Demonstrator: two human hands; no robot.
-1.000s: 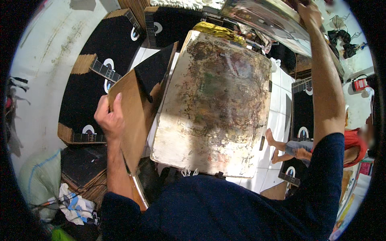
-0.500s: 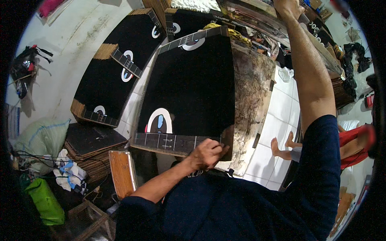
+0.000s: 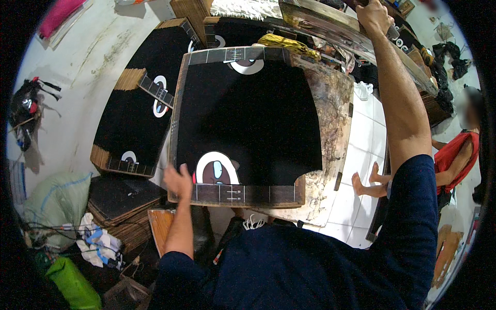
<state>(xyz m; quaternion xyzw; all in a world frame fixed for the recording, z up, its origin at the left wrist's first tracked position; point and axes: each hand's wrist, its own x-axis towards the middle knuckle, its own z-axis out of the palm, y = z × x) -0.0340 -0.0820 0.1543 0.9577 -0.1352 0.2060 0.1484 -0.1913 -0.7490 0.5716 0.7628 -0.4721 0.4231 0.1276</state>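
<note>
A black fabric piece (image 3: 248, 119) lies flat on a thick board (image 3: 243, 202). White-ringed cartoon eye prints show on it, a large eye (image 3: 217, 168) at the near left and another eye (image 3: 247, 65) cut off at the far edge. Dark strips with white ruled lines run along the board's near and far ends. By the board's near left corner is my left hand (image 3: 178, 182), its fingers apart and holding nothing. My right arm stretches to the far right, where my right hand (image 3: 376, 18) is closed beside a raised wooden frame (image 3: 356, 31); its grip is unclear.
More boards with black fabric (image 3: 132, 116) stand to the left. Under the main board is a stained tabletop (image 3: 330, 124). Stacked dark panels (image 3: 124, 196), a pale sack (image 3: 57, 201) and a green bag (image 3: 72, 281) sit at the lower left. A person in red (image 3: 460, 160) is at the right.
My left hand has left the board's near right corner and moved to its near left, opening. The board and fabric appear turned straighter. My right hand remains raised at the far right.
</note>
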